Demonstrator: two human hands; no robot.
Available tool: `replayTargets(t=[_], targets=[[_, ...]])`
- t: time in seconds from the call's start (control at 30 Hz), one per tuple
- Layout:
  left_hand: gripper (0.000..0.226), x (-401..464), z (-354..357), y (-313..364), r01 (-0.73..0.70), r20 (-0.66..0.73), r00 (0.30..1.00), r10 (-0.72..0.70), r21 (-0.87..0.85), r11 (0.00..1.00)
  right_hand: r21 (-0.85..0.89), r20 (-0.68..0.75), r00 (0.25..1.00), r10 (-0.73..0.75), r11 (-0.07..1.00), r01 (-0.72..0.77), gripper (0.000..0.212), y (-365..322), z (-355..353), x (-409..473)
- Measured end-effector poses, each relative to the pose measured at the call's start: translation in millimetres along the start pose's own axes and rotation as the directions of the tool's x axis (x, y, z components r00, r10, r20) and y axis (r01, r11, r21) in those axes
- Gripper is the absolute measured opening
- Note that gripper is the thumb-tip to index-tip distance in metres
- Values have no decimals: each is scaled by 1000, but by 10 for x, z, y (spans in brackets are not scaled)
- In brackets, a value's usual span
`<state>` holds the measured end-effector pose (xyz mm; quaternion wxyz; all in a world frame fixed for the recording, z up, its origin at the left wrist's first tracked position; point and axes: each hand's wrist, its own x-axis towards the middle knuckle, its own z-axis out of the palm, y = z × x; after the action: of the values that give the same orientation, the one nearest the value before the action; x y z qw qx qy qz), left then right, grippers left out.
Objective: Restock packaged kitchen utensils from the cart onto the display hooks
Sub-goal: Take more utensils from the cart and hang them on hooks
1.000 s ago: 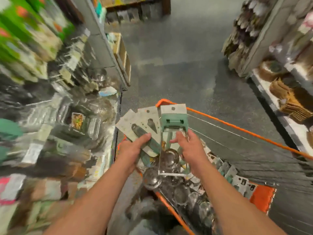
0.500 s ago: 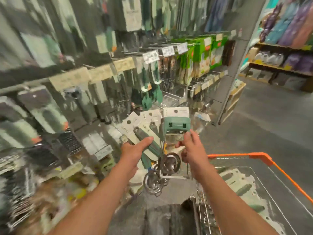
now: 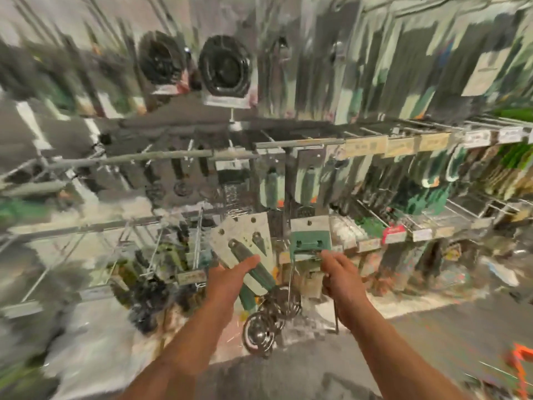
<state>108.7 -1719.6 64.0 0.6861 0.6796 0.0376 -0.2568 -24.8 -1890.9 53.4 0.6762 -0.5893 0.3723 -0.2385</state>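
Head view heavily motion-blurred; detail on the rack was limited. Left hand [image 3: 230,280] gripped a fanned stack of carded utensils [image 3: 245,241], thumb lying across the card faces, cards fanning toward 11 o'clock with their hang holes at the far ends. Right hand [image 3: 341,280] held a green-headed pack [image 3: 310,241] from below, fingers curled round its lower part; exact finger placement could not be told. The pack stood roughly upright, long axis 12 to 6, hang hole at the top, with round steel pieces [image 3: 271,316] dangling beneath between the two wrists. Hooks [image 3: 372,217] jutted out from the rack at 12 to 1 o'clock, just beyond and above the pack; which hook was free could not be told. Cart rim [image 3: 519,356] showed at 4 o'clock, well apart. Judgement: right hand lay nearer the hooks, so the pack would go first, hole lifted up and forward onto a prong.
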Motion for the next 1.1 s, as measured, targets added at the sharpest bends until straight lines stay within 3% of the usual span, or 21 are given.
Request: replayTargets(t=[0.07, 0.23, 0.4, 0.53, 0.67, 0.8, 1.1], targets=[[105, 2, -245, 85, 4, -20, 1000, -4, -24, 1000, -11, -2, 1000, -21, 1000, 21, 38, -23, 213, -32], [54, 113, -747, 187, -54, -45, 998, 53, -13, 998, -32, 89, 996, -26, 999, 29, 30, -121, 677, -89], [53, 128, -918, 306, -67, -107, 993, 59, -74, 995, 4, 204, 979, -29, 1000, 29, 26, -242, 953, -18], [32, 123, -933, 437, -90, -120, 990, 74, -136, 987, 6, 265, 963, -56, 998, 57, 28, -415, 1074, 120], [31, 191, -905, 609, -136, -143, 983, 116, -133, 982, -7, 316, 942, -111, 993, 120, 28, -626, 1199, 307], [48, 335, -909, 714, -172, -165, 974, 152, -113, 979, 6, 339, 934, -117, 992, 123, 26, -796, 1359, 454], [36, 524, -953, 788, -192, -236, 958, 162, -111, 975, -31, 259, 958, -123, 990, 136, 35, -724, 1541, 809]])
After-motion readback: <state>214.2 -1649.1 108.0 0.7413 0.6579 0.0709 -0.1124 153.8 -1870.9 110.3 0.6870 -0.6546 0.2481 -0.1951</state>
